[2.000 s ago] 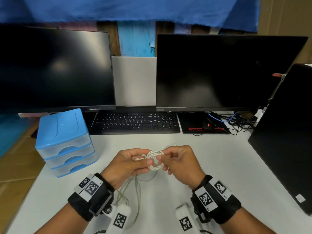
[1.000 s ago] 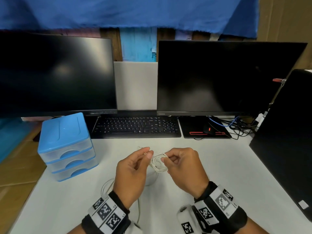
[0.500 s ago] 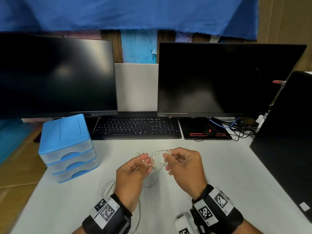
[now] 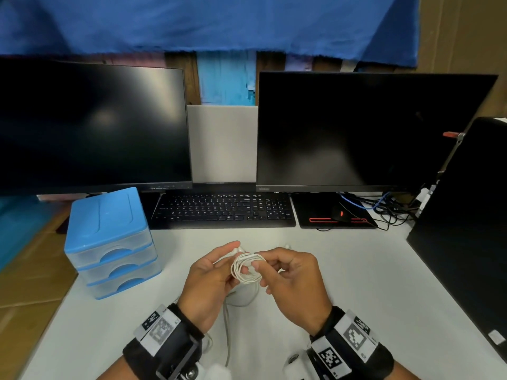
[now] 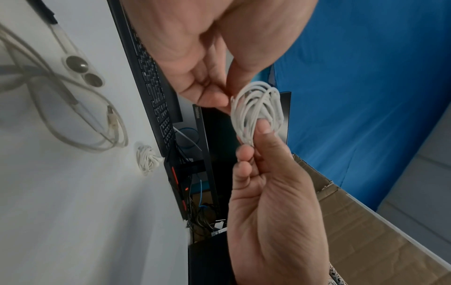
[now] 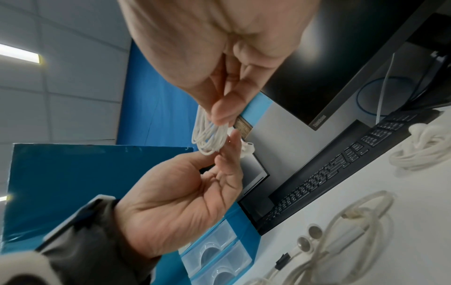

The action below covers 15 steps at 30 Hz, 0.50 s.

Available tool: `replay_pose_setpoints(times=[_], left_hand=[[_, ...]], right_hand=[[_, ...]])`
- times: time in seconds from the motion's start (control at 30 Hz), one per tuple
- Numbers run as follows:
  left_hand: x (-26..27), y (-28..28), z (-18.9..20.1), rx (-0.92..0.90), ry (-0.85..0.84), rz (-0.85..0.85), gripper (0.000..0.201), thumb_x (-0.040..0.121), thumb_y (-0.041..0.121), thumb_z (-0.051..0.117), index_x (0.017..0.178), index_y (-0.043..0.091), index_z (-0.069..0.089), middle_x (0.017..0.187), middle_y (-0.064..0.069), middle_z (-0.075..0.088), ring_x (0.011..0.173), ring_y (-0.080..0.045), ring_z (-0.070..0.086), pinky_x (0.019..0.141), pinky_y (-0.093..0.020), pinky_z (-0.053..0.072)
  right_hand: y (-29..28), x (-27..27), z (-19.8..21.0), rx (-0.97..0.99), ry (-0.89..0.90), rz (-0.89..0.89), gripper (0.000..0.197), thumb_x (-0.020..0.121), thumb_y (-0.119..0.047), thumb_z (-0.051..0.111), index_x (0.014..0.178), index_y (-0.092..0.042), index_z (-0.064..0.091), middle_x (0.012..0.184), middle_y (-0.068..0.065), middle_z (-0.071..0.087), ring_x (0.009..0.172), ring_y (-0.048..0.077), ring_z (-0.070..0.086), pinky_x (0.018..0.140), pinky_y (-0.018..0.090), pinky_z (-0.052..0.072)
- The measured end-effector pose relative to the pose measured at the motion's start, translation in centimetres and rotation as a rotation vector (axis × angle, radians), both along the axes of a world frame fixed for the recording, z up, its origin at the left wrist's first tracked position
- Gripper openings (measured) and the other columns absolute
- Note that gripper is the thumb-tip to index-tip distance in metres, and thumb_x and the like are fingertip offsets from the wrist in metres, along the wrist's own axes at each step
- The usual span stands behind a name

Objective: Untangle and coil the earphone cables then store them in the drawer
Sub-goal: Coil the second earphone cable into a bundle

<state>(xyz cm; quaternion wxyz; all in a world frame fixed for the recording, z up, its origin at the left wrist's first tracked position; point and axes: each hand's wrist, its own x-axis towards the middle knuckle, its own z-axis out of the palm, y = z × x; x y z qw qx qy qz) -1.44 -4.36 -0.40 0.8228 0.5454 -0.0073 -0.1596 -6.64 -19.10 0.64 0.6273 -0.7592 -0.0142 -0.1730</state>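
Note:
A white earphone cable coil (image 4: 247, 268) hangs above the white desk (image 4: 356, 283) between both hands. My right hand (image 4: 263, 266) pinches the coil's right side between thumb and forefinger (image 6: 222, 113). My left hand (image 4: 233, 256) holds the coil's left side with its fingertips, and an earbud (image 6: 247, 148) sticks out by them. In the left wrist view the coil (image 5: 256, 111) shows several loops. The blue three-drawer unit (image 4: 109, 242) stands at the left with all drawers closed. A second, knotted bundle (image 5: 146, 160) lies on the desk beyond my right hand.
Another loose pair of earphones (image 6: 341, 231) with a thicker cable lies on the desk under my wrists. A black keyboard (image 4: 222, 212) and two dark monitors stand behind. A black panel (image 4: 466, 242) borders the right side. The mouse pad (image 4: 334, 215) sits at back right.
The hands have drawn closer together and the loops between them have gathered into a fuller, rounder coil. The trailing cable below the hands has shortened.

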Motion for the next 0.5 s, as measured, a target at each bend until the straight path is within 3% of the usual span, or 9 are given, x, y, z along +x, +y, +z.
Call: replay_pose_setpoints(times=[0.07,0.13,0.23,0.3,0.4,0.5], left_hand=[[0.1,0.1,0.1,0.038,-0.025,-0.038,0.039,0.085,-0.009,0.06,0.117,0.012,0.065,0.09,-0.013,0.074,0.083,-0.025,0.057,0.075,-0.032,0.047],[0.2,0.3,0.3,0.062,-0.035,-0.028,0.041,0.081,-0.012,0.062,0.113,0.014,0.061,0.084,-0.013,0.074,0.075,-0.023,0.056,0.071,-0.032,0.045],[0.1,0.4,0.5,0.055,-0.055,-0.007,0.02,0.083,-0.007,0.064,0.093,0.01,0.064,0.076,-0.011,0.072,0.066,-0.02,0.055,0.062,-0.028,0.044],[-0.1,0.3,0.3,0.034,-0.097,0.093,0.01,0.082,0.003,0.069,0.09,0.009,0.065,0.081,-0.014,0.073,0.069,-0.022,0.058,0.066,-0.029,0.047],[-1.1,-0.3,0.4,0.083,-0.229,0.272,0.017,0.077,0.009,0.077,0.088,0.011,0.065,0.087,-0.016,0.076,0.077,-0.022,0.066,0.076,-0.033,0.052],[-2.4,-1.1,0.4,0.177,-0.359,0.316,0.012,0.078,0.007,0.074,0.085,0.011,0.065,0.079,-0.009,0.077,0.07,-0.013,0.07,0.065,-0.025,0.054]], right_hand=[[-0.1,0.0,0.0,0.001,-0.004,-0.006,0.015,0.086,-0.006,0.071,0.086,-0.019,0.079,0.071,-0.005,0.074,0.054,0.01,0.063,0.053,0.021,0.05],[-0.2,0.1,0.1,0.017,0.004,-0.012,0.014,0.085,-0.006,0.071,0.085,-0.018,0.079,0.073,-0.001,0.074,0.054,0.011,0.062,0.052,0.023,0.05],[-0.2,0.2,0.1,0.04,0.009,-0.026,0.014,0.085,-0.005,0.071,0.083,-0.017,0.079,0.071,0.002,0.074,0.052,0.01,0.061,0.051,0.024,0.05],[-0.1,0.4,-0.2,0.064,0.018,-0.093,0.012,0.084,-0.005,0.072,0.079,-0.014,0.078,0.066,0.002,0.072,0.05,0.01,0.061,0.049,0.025,0.05],[-0.1,0.7,-0.6,0.163,0.068,-0.208,0.012,0.085,-0.006,0.071,0.073,-0.007,0.073,0.059,0.004,0.067,0.046,0.011,0.06,0.046,0.026,0.049],[-0.3,1.0,-0.8,0.28,0.125,-0.272,0.011,0.085,-0.003,0.07,0.074,-0.001,0.07,0.061,0.01,0.065,0.043,0.013,0.059,0.044,0.025,0.05]])
